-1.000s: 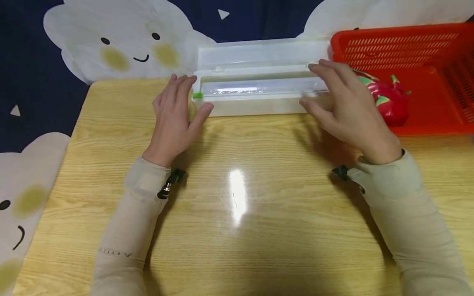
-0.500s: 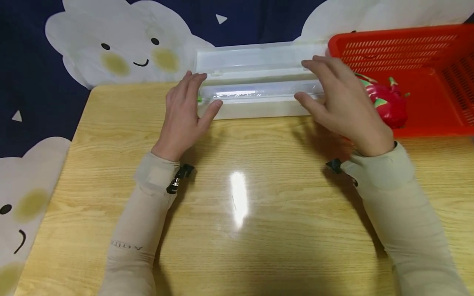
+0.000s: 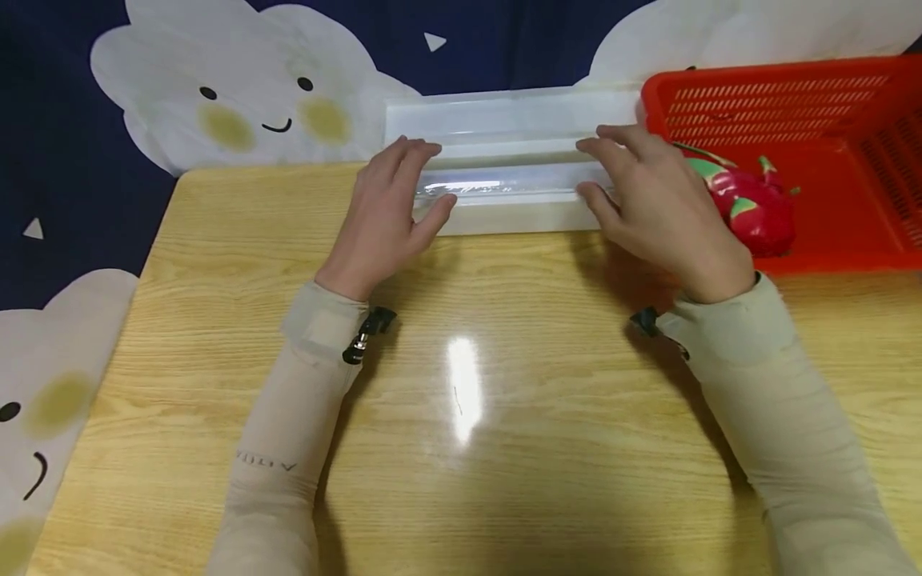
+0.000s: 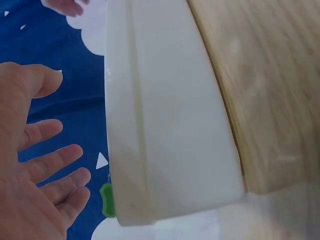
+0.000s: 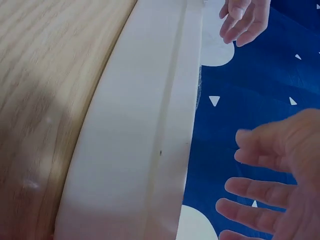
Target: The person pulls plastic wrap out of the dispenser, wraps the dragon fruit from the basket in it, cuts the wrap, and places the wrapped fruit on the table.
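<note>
A long white cling film dispenser (image 3: 519, 220) lies along the back of the table with its lid (image 3: 504, 112) raised. Inside it sits a shiny roll of cling film (image 3: 504, 179). My left hand (image 3: 378, 220) is over the dispenser's left end, fingers spread and slightly bent, thumb near the front edge. Over the right end, my right hand (image 3: 659, 204) has a similar loose, spread shape. Both wrist views show a gap between the fingers and the box, and nothing in either hand. A green slider (image 4: 106, 200) shows at the left end in the left wrist view.
A red plastic basket (image 3: 763, 76) stands at the back right, close to the dispenser's right end. It holds a pink dragon fruit (image 3: 763, 212). Behind the wooden table (image 3: 504, 400) hangs a dark blue cloth (image 3: 497, 48) with white clouds.
My left hand has moved to the right, from beside the dispenser's left end to over it, hiding the green slider in the head view. My right hand has shifted slightly left.
</note>
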Available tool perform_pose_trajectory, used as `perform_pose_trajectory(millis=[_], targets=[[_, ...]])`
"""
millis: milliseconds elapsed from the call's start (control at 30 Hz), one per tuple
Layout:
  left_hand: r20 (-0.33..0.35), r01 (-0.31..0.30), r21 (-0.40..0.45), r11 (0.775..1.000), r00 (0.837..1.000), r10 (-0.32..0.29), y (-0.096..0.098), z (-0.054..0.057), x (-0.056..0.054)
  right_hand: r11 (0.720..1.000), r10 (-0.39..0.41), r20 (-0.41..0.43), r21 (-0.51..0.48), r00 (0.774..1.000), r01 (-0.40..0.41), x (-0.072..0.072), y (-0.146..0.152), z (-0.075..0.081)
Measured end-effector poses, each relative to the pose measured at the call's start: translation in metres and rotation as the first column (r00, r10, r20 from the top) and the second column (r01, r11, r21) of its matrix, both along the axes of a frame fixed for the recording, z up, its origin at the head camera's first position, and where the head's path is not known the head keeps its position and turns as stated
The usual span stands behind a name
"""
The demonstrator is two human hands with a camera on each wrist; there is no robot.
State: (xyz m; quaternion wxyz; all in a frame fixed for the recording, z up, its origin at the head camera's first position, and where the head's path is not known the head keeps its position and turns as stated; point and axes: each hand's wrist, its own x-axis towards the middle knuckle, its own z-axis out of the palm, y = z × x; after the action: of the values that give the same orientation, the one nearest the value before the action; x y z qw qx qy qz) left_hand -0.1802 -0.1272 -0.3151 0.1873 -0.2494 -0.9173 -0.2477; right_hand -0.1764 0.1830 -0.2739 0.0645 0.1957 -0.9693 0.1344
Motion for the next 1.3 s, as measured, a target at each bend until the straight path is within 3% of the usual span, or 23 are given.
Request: perform_pose_trajectory(millis=[267,600,767,1033,1300], targets=[[0.139,0.07,-0.021,0.997,0.988,-0.067,0.007,0.004,-0.003,1.0,0.007,-0.075,0.003,0.997,-0.007,-0.006,0.002,-0.008],[0.244,0.065,-0.083,0.994,0.969,-0.043,0.01,-0.001,-0.012,0.998,0.024,0.045,0.055,0.999,-0.026,-0.016,0.004,-0.019],[0.21,0.069,-0.15,0.986,0.977,-0.037,0.01,-0.007,-0.013,0.993,0.031,0.111,0.107,0.993,-0.043,-0.015,0.001,-0.025],[0.091,0.102,-0.17,0.98,0.992,-0.087,0.01,-0.011,-0.012,0.988,0.05,0.091,0.138,0.995,-0.062,-0.015,-0.004,-0.025],[0.075,0.086,-0.19,0.978,0.994,-0.073,0.009,-0.009,-0.008,0.987,0.112,-0.052,0.124,0.992,-0.105,-0.014,-0.004,-0.027]])
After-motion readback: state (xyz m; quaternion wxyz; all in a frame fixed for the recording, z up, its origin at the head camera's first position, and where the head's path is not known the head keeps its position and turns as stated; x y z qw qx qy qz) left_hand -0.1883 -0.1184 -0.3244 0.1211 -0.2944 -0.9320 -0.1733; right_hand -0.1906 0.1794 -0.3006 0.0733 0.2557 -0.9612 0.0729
